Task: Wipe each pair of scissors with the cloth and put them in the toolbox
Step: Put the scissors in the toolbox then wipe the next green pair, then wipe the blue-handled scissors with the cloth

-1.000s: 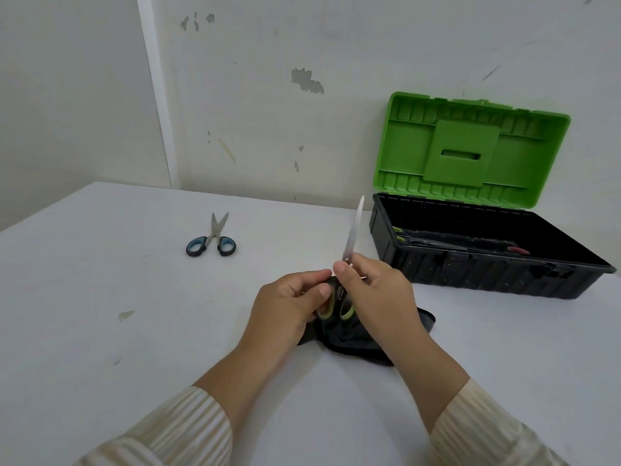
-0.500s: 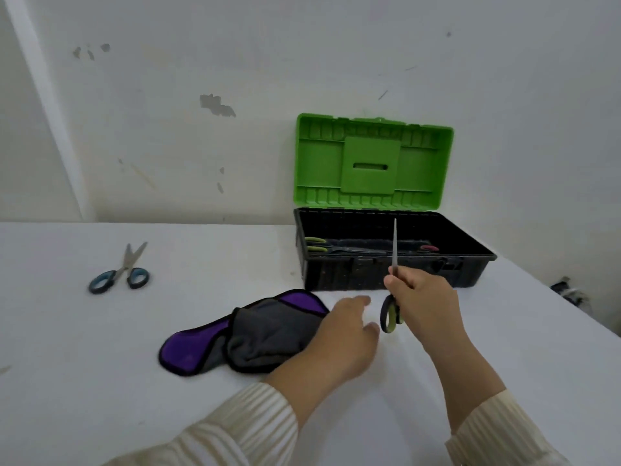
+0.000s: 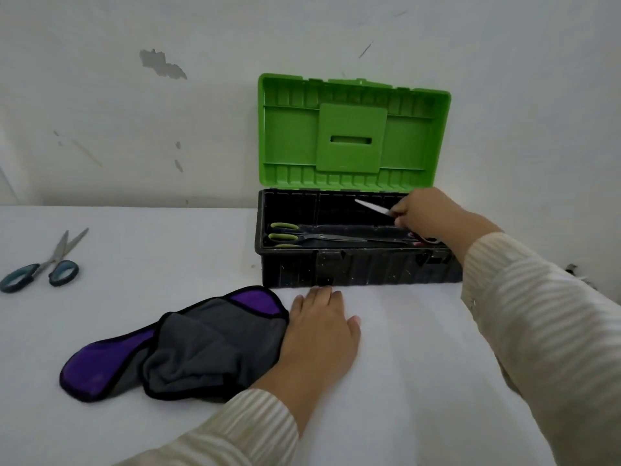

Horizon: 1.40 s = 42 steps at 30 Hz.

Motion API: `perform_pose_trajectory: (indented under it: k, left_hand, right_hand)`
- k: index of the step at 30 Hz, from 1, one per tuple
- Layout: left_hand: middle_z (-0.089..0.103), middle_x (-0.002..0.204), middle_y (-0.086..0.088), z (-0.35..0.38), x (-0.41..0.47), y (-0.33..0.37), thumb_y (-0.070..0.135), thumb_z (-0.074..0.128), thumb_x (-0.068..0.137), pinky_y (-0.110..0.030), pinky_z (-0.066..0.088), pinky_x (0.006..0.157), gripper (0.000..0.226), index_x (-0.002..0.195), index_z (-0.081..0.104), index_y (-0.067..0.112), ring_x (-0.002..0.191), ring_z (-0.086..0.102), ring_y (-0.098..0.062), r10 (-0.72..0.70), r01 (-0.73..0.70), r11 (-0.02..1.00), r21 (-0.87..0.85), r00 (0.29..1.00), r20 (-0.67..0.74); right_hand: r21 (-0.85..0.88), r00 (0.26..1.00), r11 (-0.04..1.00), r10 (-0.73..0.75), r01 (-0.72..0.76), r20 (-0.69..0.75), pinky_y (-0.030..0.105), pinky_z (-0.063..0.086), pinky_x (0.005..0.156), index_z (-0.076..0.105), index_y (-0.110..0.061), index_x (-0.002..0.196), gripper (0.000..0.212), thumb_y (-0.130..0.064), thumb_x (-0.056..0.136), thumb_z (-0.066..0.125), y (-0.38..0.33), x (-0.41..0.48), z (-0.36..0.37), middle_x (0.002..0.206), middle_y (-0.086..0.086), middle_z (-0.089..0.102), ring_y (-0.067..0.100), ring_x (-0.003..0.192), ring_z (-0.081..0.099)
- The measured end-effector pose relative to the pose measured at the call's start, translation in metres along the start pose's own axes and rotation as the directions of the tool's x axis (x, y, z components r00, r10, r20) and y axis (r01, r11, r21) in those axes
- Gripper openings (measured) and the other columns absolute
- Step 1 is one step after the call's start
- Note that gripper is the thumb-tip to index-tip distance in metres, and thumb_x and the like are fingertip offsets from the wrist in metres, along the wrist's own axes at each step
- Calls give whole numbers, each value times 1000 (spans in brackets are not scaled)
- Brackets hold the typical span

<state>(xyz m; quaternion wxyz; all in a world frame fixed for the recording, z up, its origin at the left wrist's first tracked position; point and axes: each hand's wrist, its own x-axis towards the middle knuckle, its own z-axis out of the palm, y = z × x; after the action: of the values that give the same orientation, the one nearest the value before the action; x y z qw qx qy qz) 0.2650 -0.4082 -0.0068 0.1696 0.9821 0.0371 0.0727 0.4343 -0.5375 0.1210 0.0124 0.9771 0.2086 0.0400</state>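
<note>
My right hand (image 3: 423,215) reaches over the right end of the open black toolbox (image 3: 356,267) and grips a pair of scissors (image 3: 371,207), whose blade points left above the box; its handles are hidden in my fist. Inside the box lie green-handled scissors (image 3: 302,235) and another pair with reddish handles at the right. My left hand (image 3: 319,334) rests flat on the table, touching the right edge of the grey and purple cloth (image 3: 188,348). A pair of blue-handled scissors (image 3: 47,264) lies on the table at the far left.
The toolbox's green lid (image 3: 353,132) stands upright against the wall behind it. The white table (image 3: 403,364) runs to the wall at the back. A small dark object (image 3: 573,269) shows past the table's right edge.
My right hand has carried the scissors from above the table into the toolbox's opening, the blade now pointing left. My left hand has let go and settled flat beside the cloth.
</note>
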Motion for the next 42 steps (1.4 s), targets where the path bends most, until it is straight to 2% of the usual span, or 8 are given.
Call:
perform_pose_trajectory:
  k: [10, 14, 18, 22, 26, 31, 35, 42]
  left_hand:
    - [28, 153, -1, 7, 5, -1, 41, 28, 98, -35, 7, 119, 54, 146, 28, 14, 143, 18, -18, -3, 5, 999, 41, 999, -45]
    - [28, 153, -3, 6, 5, -1, 41, 26, 98, -35, 7, 119, 55, 145, 30, 12, 143, 20, -19, -17, 19, 999, 40, 999, -42]
    - [35, 150, -3, 1, 5, -1, 26, 38, 98, -25, 16, 116, 46, 141, 40, 11, 137, 31, -19, 4, -15, 988, -155, 998, -69]
    - [60, 118, 5, -27, -8, -5, 1, 45, 93, -11, 39, 96, 32, 107, 66, 20, 105, 54, -5, -303, 53, 541, -840, 943, -136]
    - [69, 89, 4, -78, -14, -34, -7, 45, 85, -21, 49, 83, 36, 84, 67, 21, 86, 63, -10, -507, -56, 142, -988, 853, -121]
    - [64, 97, 4, -131, -25, -131, -1, 44, 87, -7, 43, 61, 32, 101, 65, 17, 73, 54, 1, -648, 0, 433, -902, 695, -311]
    - [55, 127, -7, -148, -34, -234, 9, 43, 85, -37, 50, 92, 35, 112, 63, 20, 105, 58, -24, -695, 325, 652, -685, 619, -367]
    - [47, 133, -14, -164, -39, -336, 40, 51, 89, -39, 39, 95, 46, 128, 50, 14, 123, 41, -35, -764, 767, 637, -76, 614, -199]
  right_hand:
    - [-89, 960, 993, 101, -81, 261, 31, 48, 72, 62, -10, 70, 10, -15, 78, 58, 21, 47, 53, 86, 8, 65, 26, 79, 60]
    - [-75, 998, 997, 22, -17, 60, 31, 50, 83, 69, -12, 102, 24, -12, 84, 52, 15, 34, 34, 111, 7, 67, 26, 98, 62]
    - [388, 973, 922, 101, -14, -206, 28, 49, 83, 69, -13, 105, 24, -12, 88, 52, -29, -11, 3, 111, 8, 68, 27, 94, 64]
    - [787, 959, 613, 177, 71, -224, 37, 56, 76, 71, -14, 93, 17, -11, 85, 56, -82, -61, -2, 72, 4, 69, 24, 69, 67]
    - [899, 993, 434, 69, 54, -93, 29, 55, 55, 68, -6, 86, 17, 2, 83, 54, -145, -90, 18, 61, 9, 60, 17, 53, 55]
    - [825, 978, 554, -207, 110, 8, 27, 47, 81, 71, -16, 93, 15, -17, 82, 61, -235, -108, 54, 82, -3, 65, 14, 82, 59]
    - [705, 968, 694, -247, 146, 43, 26, 41, 73, 65, -20, 92, 29, -45, 82, 55, -283, -112, 69, 99, 4, 60, 18, 89, 56]
    - [504, 952, 810, -284, 301, -112, 26, 44, 79, 57, -27, 98, 17, -31, 85, 47, -300, -122, 84, 100, -5, 56, 15, 98, 48]
